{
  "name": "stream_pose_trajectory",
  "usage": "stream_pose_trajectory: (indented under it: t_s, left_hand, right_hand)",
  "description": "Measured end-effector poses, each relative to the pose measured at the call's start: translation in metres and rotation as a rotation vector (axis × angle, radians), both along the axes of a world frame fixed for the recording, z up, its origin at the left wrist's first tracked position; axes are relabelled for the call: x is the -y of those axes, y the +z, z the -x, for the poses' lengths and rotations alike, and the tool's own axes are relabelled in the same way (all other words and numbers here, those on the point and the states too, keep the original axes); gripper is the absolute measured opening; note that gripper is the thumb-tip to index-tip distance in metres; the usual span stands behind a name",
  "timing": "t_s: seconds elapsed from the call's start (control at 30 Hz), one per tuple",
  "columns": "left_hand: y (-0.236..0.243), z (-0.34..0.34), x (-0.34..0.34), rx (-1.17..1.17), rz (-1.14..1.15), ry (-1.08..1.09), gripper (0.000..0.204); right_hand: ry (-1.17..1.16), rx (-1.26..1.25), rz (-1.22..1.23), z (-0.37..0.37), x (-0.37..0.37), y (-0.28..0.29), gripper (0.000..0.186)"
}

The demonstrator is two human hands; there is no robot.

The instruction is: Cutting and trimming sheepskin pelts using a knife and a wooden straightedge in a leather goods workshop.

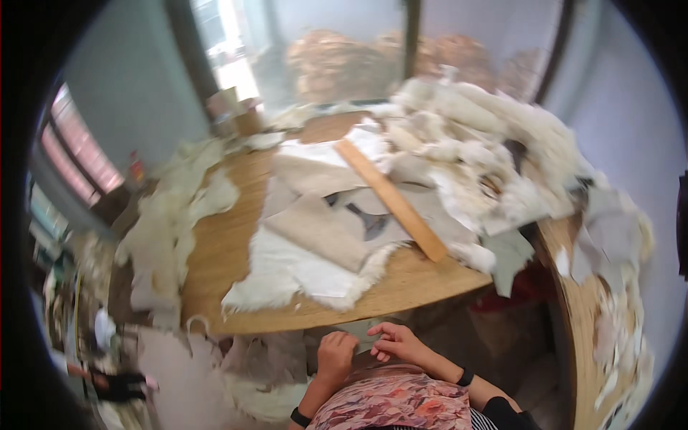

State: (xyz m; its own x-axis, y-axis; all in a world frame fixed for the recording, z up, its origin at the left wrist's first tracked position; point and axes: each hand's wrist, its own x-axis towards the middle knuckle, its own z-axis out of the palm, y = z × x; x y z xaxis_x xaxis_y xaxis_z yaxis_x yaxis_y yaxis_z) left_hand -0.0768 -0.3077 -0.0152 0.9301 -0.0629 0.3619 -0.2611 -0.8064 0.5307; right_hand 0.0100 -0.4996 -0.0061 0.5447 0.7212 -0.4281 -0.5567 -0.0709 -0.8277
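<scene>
My left hand (337,352) is in front of my body, just off the table's near edge, with its fingers curled inward. What it holds, if anything, is hidden. Close beside it, my right hand (396,344) has bent fingers set apart, and I see nothing in its grasp. Beyond both hands, white fleecy hide pieces (276,266) lie on the wooden table (215,261), with beige hide pieces (322,231) over them. A flat wooden strip (394,201) rests diagonally across the pile. Dark grey pieces (369,221) lie beside the strip.
A heap of cream fleece (473,122) fills the table's far right. Pale hides (168,222) hang over its left edge, and more scraps (616,236) cover a side bench (573,287). Hide pieces (265,373) lie below the table. Another person (118,385) is at the lower left.
</scene>
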Motion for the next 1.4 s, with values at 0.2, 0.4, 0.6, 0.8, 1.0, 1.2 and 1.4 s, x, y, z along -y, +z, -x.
stream_pose_trajectory:
  t_s: [0.2, 0.4, 0.6, 0.8, 1.0, 1.2, 1.4]
  left_hand:
    - [-0.018, 0.011, -0.012, -0.369, 0.629, -0.017, 0.01]
    - [-0.025, 0.018, -0.035, -0.531, 1.036, -0.108, 0.006]
    - [-0.015, 0.019, -0.037, -0.599, 1.028, -0.17, 0.007]
    - [0.002, 0.005, -0.012, -0.63, 0.954, -0.23, 0.009]
    - [-0.02, 0.003, 0.0, -0.639, 0.978, -0.192, 0.007]
    - [-0.021, -0.014, 0.032, -0.727, 1.032, -0.203, 0.006]
    - [0.001, -0.037, 0.049, -0.803, 1.059, -0.243, 0.007]
  right_hand:
    - [-0.323, -0.165, -0.19, 0.024, 0.058, -0.003, 0.015]
    - [-0.508, 0.749, 0.923, 0.044, 0.154, -0.048, 0.022]
    - [-1.204, 0.299, 0.541, 0.006, 0.198, -0.034, 0.031]
    - [-1.379, 0.381, 0.533, -0.044, 0.212, -0.116, 0.05]
    - [-1.287, 0.258, 0.219, -0.03, 0.199, -0.076, 0.023]
    - [-1.282, 0.269, 0.027, 0.007, 0.217, 0.018, 0.017]
    - [-0.829, 0.418, 0.168, -0.015, 0.184, 0.098, 0.02]
